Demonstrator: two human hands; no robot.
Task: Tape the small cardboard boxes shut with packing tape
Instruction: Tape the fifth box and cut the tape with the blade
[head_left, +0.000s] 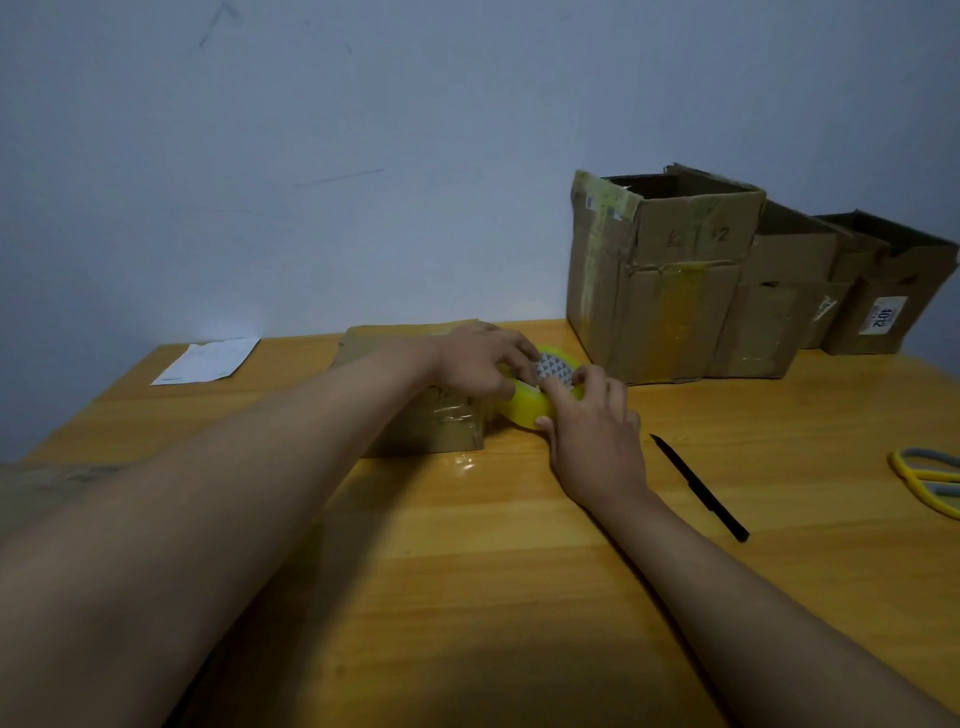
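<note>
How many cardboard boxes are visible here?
4: one flat box under the hands, three open ones at the wall, tallest, middle, rightmost. More may be hidden.

The rightmost cardboard box (883, 291) bears a white label (882, 315) reading "4012".

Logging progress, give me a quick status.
Both hands, left hand and right hand, grip yellow packing tape roll. Flat brown cardboard box beside it. Black pen lies clear.

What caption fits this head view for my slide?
Both hands, left hand and right hand, hold the tape roll beside a small cardboard box.
</note>
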